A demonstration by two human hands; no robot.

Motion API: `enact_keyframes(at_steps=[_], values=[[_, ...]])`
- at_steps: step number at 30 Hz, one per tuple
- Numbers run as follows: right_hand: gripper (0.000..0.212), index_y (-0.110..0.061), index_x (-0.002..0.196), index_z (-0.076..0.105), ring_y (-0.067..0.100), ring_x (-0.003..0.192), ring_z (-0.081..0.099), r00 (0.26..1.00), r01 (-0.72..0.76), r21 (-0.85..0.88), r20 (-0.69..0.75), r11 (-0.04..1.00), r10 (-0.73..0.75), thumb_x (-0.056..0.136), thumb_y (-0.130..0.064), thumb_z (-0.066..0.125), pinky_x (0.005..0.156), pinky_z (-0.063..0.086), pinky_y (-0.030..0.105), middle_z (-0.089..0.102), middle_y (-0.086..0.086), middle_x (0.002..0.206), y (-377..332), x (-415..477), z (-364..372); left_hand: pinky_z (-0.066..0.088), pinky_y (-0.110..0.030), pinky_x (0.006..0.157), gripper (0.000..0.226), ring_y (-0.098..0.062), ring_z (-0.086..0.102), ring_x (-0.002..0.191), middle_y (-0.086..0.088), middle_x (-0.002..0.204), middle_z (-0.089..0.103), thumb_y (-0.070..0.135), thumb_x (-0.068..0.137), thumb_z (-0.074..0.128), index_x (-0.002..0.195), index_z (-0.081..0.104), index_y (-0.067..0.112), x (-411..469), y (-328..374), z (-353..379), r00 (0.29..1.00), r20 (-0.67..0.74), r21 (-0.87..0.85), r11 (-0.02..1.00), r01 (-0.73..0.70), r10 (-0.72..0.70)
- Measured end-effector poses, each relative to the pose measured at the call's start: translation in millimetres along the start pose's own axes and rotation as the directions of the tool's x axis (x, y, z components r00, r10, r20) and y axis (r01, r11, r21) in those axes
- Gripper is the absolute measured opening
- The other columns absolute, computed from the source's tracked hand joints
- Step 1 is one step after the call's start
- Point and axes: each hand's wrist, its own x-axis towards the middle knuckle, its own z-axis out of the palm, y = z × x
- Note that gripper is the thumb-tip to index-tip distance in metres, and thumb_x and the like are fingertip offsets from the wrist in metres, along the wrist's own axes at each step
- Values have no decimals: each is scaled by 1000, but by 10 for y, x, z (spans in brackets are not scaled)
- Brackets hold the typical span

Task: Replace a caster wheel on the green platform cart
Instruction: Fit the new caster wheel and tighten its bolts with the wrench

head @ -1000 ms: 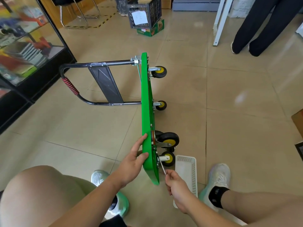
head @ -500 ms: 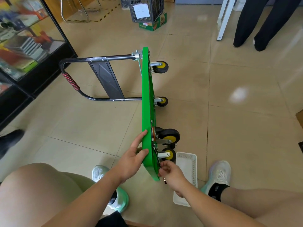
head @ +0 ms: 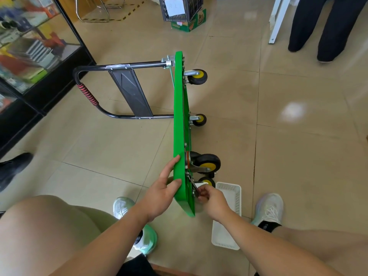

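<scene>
Green cart (head: 180, 126) on edge, tiled floor (head: 298, 156) rightward

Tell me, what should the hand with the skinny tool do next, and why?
Probably swing the wrench a short way to loosen what it's on. The right hand pinches its handle, its head sits against the green deck underside by the near caster wheels, and the left hand grips the deck's edge, steadying the tipped cart.
</scene>
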Motion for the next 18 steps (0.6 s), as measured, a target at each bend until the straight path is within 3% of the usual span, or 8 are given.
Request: enact_keyframes(at_steps=[5,9,13,18], values=[[25,-28,96,61,21,87,73,994,-8,-14,107,1000,9,92,-3,64,85,61,37,72,1,95,-63,-200,17,59,-33,96,64,-25,70,111,2,130,66,14,112,42,145,29,67,-10,10,38,1000,-15,22,1000,-5,5],[9,-13,102,68,24,67,75,980,-106,223,186,969,64,94,-8,66,62,60,34,76,8,87,-237,-382,-66,59,-33,95,64,-26,69,111,1,132,64,12,112,42,149,30,62,-13,5,44,1000,-18,22,1000,-9,9],[18,1,108,66,28,67,72,958,-207,371,266,905,110,93,-8,71,61,60,36,75,13,85,-500,-477,-186,59,-31,96,64,-19,69,115,6,138,61,11,111,43,151,31,60,-10,5,45,1000,-23,23,1000,-10,11],[18,3,107,67,30,71,74,930,-281,441,343,852,130,92,-7,72,61,60,35,73,14,85,-619,-566,-190,59,-30,96,65,-19,68,117,12,140,58,10,111,43,151,31,60,-22,21,53,1000,-18,25,1000,-8,9]])
